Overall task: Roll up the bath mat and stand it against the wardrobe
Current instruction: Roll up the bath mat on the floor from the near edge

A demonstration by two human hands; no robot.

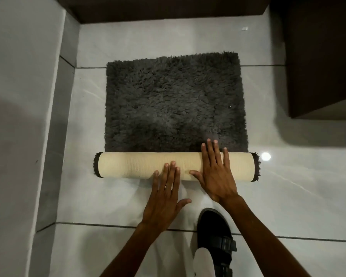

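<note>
A dark grey shaggy bath mat (174, 100) lies flat on the white tiled floor. Its near edge is rolled into a cream-backed roll (128, 165) that runs left to right. My left hand (165, 194) lies flat, fingers apart, with its fingertips on the near side of the roll. My right hand (215, 172) rests palm down on top of the roll, fingers spread and reaching onto the grey pile. The dark brown wardrobe (320, 62) stands at the right.
A white wall with a grey skirting (56, 120) runs along the left. A dark brown panel (168, 9) crosses the far edge. A foot in a black sandal (216, 234) stands just behind my hands. Glossy floor tiles (288, 196) lie to the right of the roll.
</note>
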